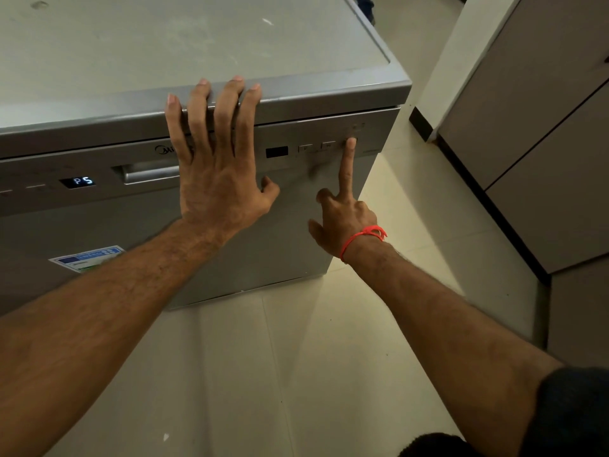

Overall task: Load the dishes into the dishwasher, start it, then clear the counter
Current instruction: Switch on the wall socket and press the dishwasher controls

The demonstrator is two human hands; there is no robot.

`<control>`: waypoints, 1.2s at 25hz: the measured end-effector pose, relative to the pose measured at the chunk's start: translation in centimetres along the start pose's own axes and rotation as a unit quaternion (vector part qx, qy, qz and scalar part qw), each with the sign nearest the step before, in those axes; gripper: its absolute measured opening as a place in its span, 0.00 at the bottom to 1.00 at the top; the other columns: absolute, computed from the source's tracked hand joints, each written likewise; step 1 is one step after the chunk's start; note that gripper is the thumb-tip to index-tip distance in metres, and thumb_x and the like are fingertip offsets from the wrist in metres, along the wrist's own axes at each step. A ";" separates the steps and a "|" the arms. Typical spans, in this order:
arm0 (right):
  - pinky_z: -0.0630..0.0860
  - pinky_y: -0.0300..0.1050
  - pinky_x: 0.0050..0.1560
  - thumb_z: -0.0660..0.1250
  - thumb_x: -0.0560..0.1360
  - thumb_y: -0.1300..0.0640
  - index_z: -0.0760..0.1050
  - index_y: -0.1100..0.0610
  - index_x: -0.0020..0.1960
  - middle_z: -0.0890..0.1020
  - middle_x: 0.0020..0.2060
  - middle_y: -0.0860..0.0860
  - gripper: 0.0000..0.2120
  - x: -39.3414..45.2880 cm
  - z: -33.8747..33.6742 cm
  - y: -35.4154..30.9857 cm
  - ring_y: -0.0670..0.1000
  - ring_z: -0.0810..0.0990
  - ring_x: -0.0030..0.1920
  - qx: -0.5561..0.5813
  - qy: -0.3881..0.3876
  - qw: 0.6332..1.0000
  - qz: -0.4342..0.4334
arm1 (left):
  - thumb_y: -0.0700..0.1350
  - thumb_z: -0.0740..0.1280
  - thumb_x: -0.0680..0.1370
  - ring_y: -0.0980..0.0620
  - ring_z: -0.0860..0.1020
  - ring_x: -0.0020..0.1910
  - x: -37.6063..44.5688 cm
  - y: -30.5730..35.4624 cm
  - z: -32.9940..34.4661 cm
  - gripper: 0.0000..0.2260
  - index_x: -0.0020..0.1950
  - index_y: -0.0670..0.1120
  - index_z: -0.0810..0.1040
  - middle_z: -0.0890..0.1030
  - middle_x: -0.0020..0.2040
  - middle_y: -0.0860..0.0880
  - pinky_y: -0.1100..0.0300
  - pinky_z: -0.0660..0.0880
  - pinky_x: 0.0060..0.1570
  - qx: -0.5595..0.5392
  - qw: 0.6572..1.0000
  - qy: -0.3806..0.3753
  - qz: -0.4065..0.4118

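At dishwasher [230,252] front: door closed, rigid. Left hand [217,166] spread flat, bracing top edge. Right hand [342,216] curled, forefinger on button [351,140]. Light press suffices; handle [150,174] for opening.

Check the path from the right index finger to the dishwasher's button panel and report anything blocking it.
Nothing visible blocks it. The right hand already has its index fingertip on the rightmost button of the dishwasher. The left hand rests flat further left, clear of the buttons.

Bare forearms; red thread band [362,238] on right wrist; dark sleeve [573,410] at right upper arm.
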State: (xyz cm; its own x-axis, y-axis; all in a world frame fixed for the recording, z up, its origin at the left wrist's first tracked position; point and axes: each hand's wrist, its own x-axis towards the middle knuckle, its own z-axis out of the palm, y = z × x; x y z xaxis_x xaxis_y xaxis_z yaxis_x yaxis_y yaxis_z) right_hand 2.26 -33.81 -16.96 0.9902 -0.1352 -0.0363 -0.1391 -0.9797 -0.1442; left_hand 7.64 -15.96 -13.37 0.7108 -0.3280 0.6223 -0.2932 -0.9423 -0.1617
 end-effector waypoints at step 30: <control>0.56 0.72 0.72 0.65 0.69 0.60 0.47 0.54 0.81 0.48 0.81 0.53 0.45 -2.3 -1.3 -21.6 0.60 0.44 0.80 -0.007 0.235 0.946 -0.223 | 0.50 0.75 0.70 0.37 0.44 0.81 -12.9 -25.5 -5.1 0.50 0.83 0.49 0.46 0.49 0.83 0.43 0.33 0.60 0.70 -0.040 0.981 -0.091 -0.165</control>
State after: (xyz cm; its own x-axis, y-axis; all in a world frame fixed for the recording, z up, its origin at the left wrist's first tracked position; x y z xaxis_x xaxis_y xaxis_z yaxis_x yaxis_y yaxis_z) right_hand 3.04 -12.54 -12.45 0.8489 0.2440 0.4690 0.2908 -0.9563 -0.0288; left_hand 2.73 12.64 -13.37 0.8759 -0.0196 0.4821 -0.0719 -0.9933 0.0901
